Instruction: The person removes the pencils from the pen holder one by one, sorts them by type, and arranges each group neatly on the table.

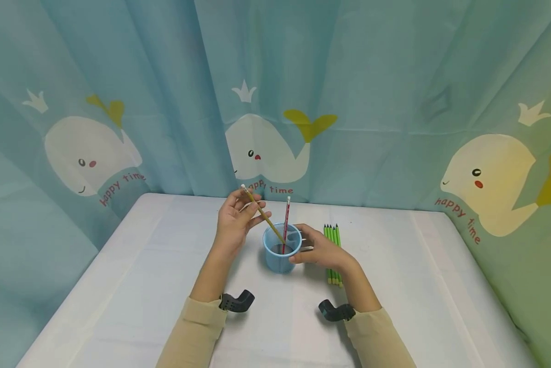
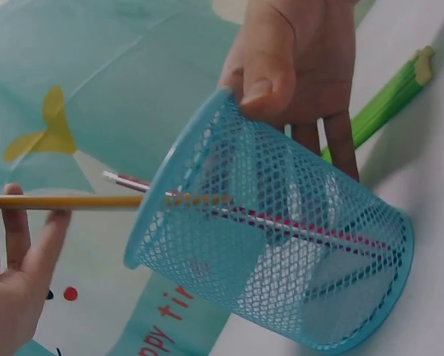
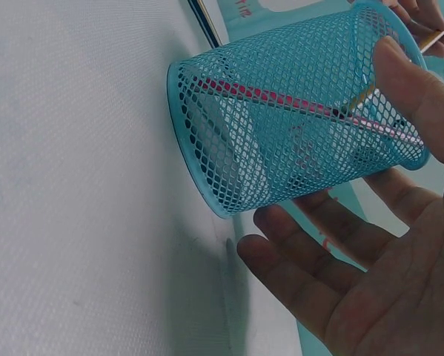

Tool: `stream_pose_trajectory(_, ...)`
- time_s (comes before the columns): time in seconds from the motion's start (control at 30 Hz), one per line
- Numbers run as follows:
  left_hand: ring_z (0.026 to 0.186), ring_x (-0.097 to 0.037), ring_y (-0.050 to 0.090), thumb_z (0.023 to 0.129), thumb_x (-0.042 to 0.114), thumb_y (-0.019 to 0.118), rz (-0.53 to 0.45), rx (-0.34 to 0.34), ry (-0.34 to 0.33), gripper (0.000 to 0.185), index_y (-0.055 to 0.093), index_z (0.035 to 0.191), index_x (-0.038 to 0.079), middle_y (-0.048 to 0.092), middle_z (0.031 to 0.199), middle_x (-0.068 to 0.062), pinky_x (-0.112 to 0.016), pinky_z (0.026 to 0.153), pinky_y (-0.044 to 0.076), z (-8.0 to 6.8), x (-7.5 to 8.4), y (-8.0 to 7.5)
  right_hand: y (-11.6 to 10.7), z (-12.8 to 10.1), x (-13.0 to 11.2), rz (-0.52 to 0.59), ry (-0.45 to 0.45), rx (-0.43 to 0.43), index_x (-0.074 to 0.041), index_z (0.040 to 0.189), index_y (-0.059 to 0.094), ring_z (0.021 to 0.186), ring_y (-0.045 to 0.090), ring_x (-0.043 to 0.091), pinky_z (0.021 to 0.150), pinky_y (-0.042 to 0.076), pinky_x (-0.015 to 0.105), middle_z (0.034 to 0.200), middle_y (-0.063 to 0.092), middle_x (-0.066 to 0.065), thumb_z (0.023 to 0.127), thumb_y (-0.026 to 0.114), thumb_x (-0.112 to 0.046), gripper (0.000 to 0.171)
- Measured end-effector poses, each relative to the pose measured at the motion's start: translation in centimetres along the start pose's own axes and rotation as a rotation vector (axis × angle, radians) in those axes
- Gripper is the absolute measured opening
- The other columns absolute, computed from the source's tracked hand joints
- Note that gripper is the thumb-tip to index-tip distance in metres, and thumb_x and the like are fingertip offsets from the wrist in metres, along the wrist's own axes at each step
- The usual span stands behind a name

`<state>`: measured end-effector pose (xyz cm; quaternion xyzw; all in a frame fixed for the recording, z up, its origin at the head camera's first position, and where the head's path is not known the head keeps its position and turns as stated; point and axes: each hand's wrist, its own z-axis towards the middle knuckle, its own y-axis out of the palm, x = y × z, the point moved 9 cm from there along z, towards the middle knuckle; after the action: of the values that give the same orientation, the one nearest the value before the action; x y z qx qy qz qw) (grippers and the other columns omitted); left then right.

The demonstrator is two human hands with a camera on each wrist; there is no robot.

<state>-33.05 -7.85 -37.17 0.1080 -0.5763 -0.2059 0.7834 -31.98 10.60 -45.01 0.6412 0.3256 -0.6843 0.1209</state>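
A light-blue mesh pencil cup (image 1: 279, 263) sits on the white table, with a red-patterned pencil (image 1: 286, 217) leaning inside it. My right hand (image 1: 323, 250) holds the cup at its right side, thumb near the rim and fingers spread round the far side in the right wrist view. Above the cup, my left hand (image 1: 234, 222) pinches a yellow pencil (image 1: 270, 224) near its white eraser end. The pencil slants down through the cup's mouth, its lower end inside and above the base, as the left wrist view (image 2: 199, 200) shows through the mesh.
Several green pencils (image 1: 332, 235) lie side by side on the table (image 1: 394, 286), just right of the cup and partly behind my right hand. A blue curtain (image 1: 372, 76) with printed whales hangs along the table's far edge. Dark cameras (image 1: 238, 301) sit on both wrists.
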Motion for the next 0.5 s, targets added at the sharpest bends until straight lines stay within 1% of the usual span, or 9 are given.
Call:
stream_pose_trajectory(0.07,0.105,-0.023,0.064,0.099,0.000,0.056,-0.039,0.020,0.000,0.026,0.054,0.122,0.012,0.061,0.113,-0.005,-0.051,0.091,0.057,0.0,0.2,-0.1,0.0,0.0,0.0,0.000,0.001,-0.002,-0.012,0.145,0.044,0.126,0.054,0.034,0.106,0.046,0.054,0.135,0.058,0.011,0.083,0.080,-0.015,0.072)
stream_pose_trajectory(0.2,0.106,-0.022,0.062,0.099,-0.001,0.055,-0.103,0.086,0.000,0.029,0.052,0.125,0.011,0.058,0.118,-0.007,-0.047,0.095,0.056,0.1,0.4,-0.8,0.0,-0.1,0.0,-0.001,0.005,0.000,-0.012,0.145,0.044,0.126,0.054,0.033,0.106,0.046,0.053,0.134,0.058,0.010,0.083,0.081,-0.015,0.073)
stream_pose_trajectory(0.23,0.107,-0.021,0.063,0.099,-0.001,0.056,-0.123,0.105,-0.006,0.030,0.051,0.127,0.011,0.056,0.124,-0.011,-0.046,0.096,0.056,0.1,0.4,-1.0,0.0,-0.1,0.0,0.000,0.007,0.001,-0.012,0.146,0.044,0.126,0.054,0.033,0.106,0.047,0.053,0.135,0.058,0.010,0.083,0.081,-0.014,0.073)
stream_pose_trajectory(0.33,0.110,-0.022,0.062,0.098,-0.005,0.055,-0.179,0.157,-0.029,0.037,0.049,0.131,0.011,0.051,0.130,-0.015,-0.042,0.100,0.053,0.1,0.5,-1.6,0.0,-0.1,0.0,0.001,0.007,0.002,-0.012,0.146,0.043,0.127,0.053,0.033,0.106,0.047,0.052,0.135,0.057,0.010,0.082,0.080,-0.014,0.073)
stream_pose_trajectory(0.43,0.111,-0.022,0.062,0.096,-0.011,0.054,-0.232,0.196,-0.049,0.043,0.049,0.134,0.009,0.050,0.130,-0.016,-0.038,0.102,0.052,0.1,0.5,-2.1,0.0,-0.1,0.0,0.002,0.006,-0.002,-0.012,0.146,0.043,0.127,0.053,0.033,0.106,0.047,0.051,0.136,0.057,0.010,0.083,0.080,-0.014,0.073)
stream_pose_trajectory(0.47,0.112,-0.022,0.063,0.096,-0.012,0.054,-0.245,0.205,-0.053,0.044,0.050,0.135,0.007,0.051,0.128,-0.013,-0.036,0.103,0.051,0.1,0.5,-2.3,0.1,-0.1,0.0,0.002,0.005,-0.003,-0.012,0.146,0.043,0.127,0.054,0.033,0.106,0.048,0.051,0.136,0.057,0.010,0.083,0.080,-0.014,0.073)
stream_pose_trajectory(0.5,0.113,-0.022,0.063,0.096,-0.013,0.054,-0.263,0.215,-0.058,0.044,0.050,0.135,0.006,0.052,0.127,-0.013,-0.034,0.103,0.051,0.1,0.5,-2.4,0.1,-0.1,0.0,0.003,0.005,-0.003,-0.012,0.146,0.043,0.127,0.054,0.034,0.105,0.048,0.051,0.135,0.057,0.010,0.083,0.080,-0.014,0.074)
